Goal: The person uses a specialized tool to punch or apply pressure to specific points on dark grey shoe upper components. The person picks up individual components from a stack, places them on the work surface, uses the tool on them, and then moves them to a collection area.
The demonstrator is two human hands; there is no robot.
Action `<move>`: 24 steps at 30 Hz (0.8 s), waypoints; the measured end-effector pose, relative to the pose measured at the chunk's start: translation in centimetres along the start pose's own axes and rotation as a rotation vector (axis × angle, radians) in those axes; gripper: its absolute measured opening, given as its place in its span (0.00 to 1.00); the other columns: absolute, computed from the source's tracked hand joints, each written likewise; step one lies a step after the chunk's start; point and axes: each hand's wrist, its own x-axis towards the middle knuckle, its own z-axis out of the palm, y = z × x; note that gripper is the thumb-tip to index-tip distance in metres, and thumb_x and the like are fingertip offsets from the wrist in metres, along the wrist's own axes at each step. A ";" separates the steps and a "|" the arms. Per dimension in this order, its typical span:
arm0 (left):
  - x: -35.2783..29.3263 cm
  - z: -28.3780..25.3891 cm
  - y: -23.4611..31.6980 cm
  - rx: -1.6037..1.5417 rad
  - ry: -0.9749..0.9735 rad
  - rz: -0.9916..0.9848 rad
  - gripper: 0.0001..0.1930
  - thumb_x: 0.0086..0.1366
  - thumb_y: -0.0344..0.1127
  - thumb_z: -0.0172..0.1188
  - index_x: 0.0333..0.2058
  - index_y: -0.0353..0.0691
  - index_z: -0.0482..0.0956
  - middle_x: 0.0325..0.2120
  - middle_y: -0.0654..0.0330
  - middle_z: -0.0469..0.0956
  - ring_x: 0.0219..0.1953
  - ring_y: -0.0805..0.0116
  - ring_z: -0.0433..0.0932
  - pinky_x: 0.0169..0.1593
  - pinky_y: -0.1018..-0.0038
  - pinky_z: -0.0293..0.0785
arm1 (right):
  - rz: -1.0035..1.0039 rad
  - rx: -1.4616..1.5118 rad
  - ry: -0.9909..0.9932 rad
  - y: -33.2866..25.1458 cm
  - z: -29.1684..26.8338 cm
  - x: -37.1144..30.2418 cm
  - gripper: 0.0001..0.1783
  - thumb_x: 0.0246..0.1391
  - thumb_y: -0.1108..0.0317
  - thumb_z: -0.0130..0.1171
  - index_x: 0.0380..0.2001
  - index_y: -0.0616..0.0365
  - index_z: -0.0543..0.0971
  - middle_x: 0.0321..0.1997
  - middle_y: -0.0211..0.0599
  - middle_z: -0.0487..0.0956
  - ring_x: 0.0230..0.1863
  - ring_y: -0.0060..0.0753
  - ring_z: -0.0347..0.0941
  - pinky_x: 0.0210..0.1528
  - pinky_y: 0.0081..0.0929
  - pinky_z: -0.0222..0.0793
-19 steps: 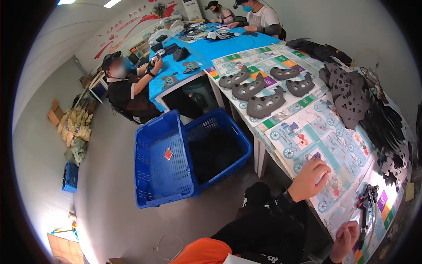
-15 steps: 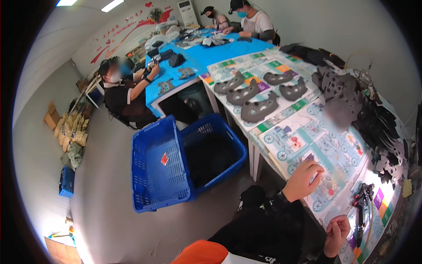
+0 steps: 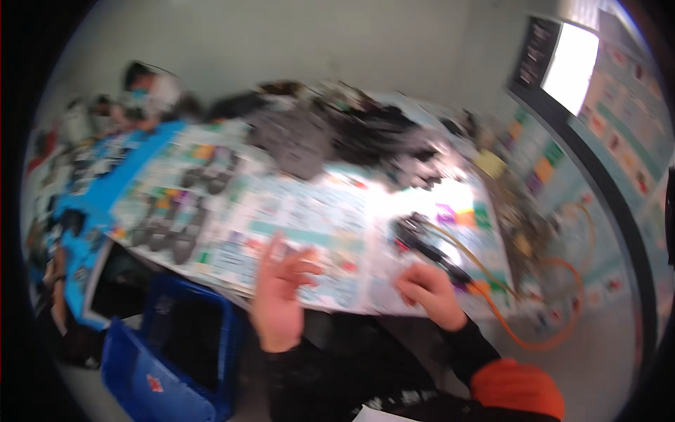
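Note:
Near the front edge of the table (image 3: 383, 295), my left hand (image 3: 280, 299) is raised with its fingers spread and nothing in it. To its right, my right hand (image 3: 432, 292) has its fingers curled in with the thumb against them. Whether anything sits in that pinch is hidden. Just beyond my right hand lies a black hand tool (image 3: 429, 246) with a yellow-orange hose (image 3: 503, 320) running off it. Farther back are piles of dark grey molded pieces (image 3: 292, 137) and black pieces (image 3: 376, 137). The view is smeared by motion.
Several grey curved pieces (image 3: 186, 235) lie at the table's left. Below them on the floor are blue plastic crates (image 3: 148, 380). Another person (image 3: 155, 95) sits by the blue-covered table (image 3: 144, 165). A dark frame (image 3: 598, 172) rises at the right, with a yellow note (image 3: 490, 164) nearby.
My view has swung right, so the crates and co-workers now sit farther left. My left hand has its fingers more spread. The right hand remains curled beside the black tool.

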 end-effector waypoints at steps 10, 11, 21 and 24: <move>-3.4 5.5 6.5 -0.273 -0.877 -0.047 0.53 0.76 0.75 0.29 0.63 0.21 0.74 0.50 0.28 0.82 0.57 0.38 0.83 0.72 0.42 0.51 | -0.036 -0.471 -0.220 -5.1 -1.6 7.3 0.05 0.66 0.75 0.62 0.43 0.60 0.83 0.35 0.25 0.81 0.32 0.14 0.75 0.36 0.18 0.72; -3.1 4.0 6.1 -0.092 -0.742 0.000 0.48 0.79 0.69 0.31 0.62 0.20 0.74 0.50 0.29 0.82 0.55 0.40 0.84 0.70 0.49 0.62 | -0.026 -0.521 -0.185 -6.1 -1.2 8.3 0.05 0.64 0.74 0.62 0.41 0.63 0.83 0.31 0.27 0.80 0.34 0.16 0.75 0.36 0.22 0.72; 2.5 -6.5 -7.9 1.152 0.080 0.638 0.08 0.62 0.27 0.64 0.41 0.40 0.79 0.36 0.55 0.76 0.44 0.51 0.76 0.55 0.58 0.70 | 0.180 -0.830 -0.225 -4.8 -5.2 28.5 0.07 0.66 0.63 0.60 0.41 0.54 0.79 0.23 0.30 0.78 0.18 0.21 0.73 0.15 0.21 0.58; 2.0 -7.2 -8.3 1.223 0.112 0.645 0.07 0.63 0.29 0.63 0.39 0.40 0.78 0.35 0.56 0.75 0.45 0.53 0.74 0.57 0.59 0.68 | 0.367 -0.860 -0.228 -1.4 -5.0 37.7 0.16 0.63 0.51 0.61 0.44 0.51 0.77 0.29 0.35 0.80 0.22 0.30 0.76 0.22 0.31 0.68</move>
